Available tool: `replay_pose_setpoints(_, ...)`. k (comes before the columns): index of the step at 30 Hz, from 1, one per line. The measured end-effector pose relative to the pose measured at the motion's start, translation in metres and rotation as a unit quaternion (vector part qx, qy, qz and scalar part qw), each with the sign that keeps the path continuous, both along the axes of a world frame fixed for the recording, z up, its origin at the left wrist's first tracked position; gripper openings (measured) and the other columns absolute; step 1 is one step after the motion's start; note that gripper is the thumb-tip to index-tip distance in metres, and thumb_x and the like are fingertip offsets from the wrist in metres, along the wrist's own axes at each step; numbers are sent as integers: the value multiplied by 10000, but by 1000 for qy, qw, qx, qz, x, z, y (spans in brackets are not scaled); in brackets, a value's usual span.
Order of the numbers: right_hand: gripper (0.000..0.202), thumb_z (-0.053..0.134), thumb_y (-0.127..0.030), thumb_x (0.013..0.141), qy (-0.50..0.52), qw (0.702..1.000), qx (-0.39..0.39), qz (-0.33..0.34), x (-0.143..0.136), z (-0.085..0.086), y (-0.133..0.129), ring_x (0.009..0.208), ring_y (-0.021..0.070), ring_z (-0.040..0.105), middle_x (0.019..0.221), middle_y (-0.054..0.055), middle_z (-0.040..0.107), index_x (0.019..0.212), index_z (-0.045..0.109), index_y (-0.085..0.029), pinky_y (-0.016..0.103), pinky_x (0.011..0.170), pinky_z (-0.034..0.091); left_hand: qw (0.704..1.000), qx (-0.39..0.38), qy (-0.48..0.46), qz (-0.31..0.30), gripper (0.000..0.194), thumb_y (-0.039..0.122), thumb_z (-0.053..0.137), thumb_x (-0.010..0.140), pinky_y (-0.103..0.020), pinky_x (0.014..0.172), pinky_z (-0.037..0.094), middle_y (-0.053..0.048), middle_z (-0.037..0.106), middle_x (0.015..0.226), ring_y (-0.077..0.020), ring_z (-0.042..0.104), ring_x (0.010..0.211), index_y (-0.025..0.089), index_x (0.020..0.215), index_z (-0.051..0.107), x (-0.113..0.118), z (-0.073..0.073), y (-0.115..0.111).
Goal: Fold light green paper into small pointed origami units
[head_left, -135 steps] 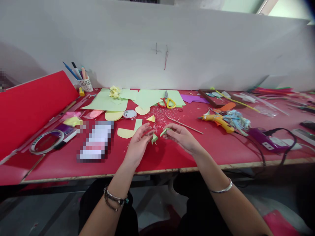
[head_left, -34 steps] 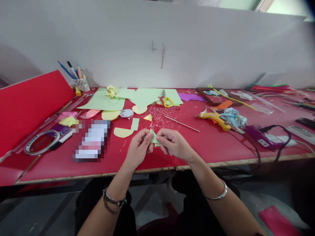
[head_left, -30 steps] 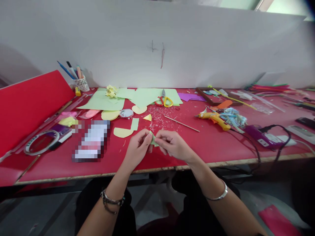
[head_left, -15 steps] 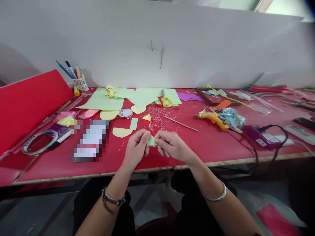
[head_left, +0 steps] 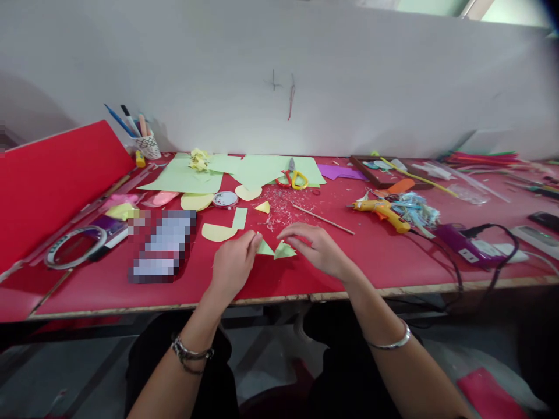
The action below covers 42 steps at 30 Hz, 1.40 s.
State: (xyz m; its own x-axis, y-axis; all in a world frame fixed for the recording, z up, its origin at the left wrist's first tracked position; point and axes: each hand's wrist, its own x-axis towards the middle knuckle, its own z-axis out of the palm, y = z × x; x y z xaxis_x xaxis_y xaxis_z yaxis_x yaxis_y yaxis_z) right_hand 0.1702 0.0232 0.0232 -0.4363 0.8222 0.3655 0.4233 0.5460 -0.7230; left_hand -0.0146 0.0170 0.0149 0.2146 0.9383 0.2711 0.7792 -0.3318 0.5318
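Observation:
My left hand is closed at the front of the red table, pinching a small green paper piece that shows to the right of its fingertips. Just right of that lies another green paper piece, folded or creased, on the table. Above and to the right of it, my right hand is held with its fingers stretched out and apart, holding nothing. A pale yellow paper shape and a green paper strip lie beyond my left hand.
Scissors rest on green sheets at the back. A thin stick lies behind my right hand. To the right are a glue gun and a purple power block; a blurred-out phone lies left.
My hands have moved apart. My right hand has let go of the green paper and opened. A second green piece now shows on the table between them.

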Motion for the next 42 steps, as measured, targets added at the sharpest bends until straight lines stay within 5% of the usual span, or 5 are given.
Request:
replay_pose_setpoints(7,176,510,-171,818,-179,983,50,-4,7,-21,11,947,193,533,964,86,606,950,627,-169,344,855,425,980,37,185,60,268,373,426,843,-234,459,196,-22,527,553,-164,511,518,194,673,531,-2,-16,1)
replay_pose_setpoints(14,216,442,-195,858,-149,987,56,-29,2,-16,8,786,157,537,815,73,597,811,647,-145,278,734,426,978,59,190,-65,105,204,433,850,-231,508,309,-34,578,841,-161,554,716,187,865,536,-6,-14,3)
replay_pose_setpoints(22,147,461,-220,815,24,993,-110,-41,-5,-19,0,593,102,544,654,-6,586,799,594,-159,201,580,417,978,81,156,-109,165,247,452,842,-284,661,408,-66,610,846,-185,561,779,164,833,594,-11,-14,-5)
replay_pose_setpoints(32,162,503,-243,808,-11,996,-38,-75,-14,-11,-4,620,111,545,705,16,637,736,626,-167,217,593,398,991,65,40,-113,237,351,492,818,-312,723,421,-63,582,920,-201,532,854,175,965,552,-15,-12,-6)
replay_pose_setpoints(42,96,516,-246,782,138,980,-126,-62,-32,-12,-10,588,111,584,631,-6,573,718,529,-175,232,588,474,989,28,-47,-139,155,275,476,828,-253,658,399,-2,589,705,-132,531,663,171,745,554,-10,-1,-7)
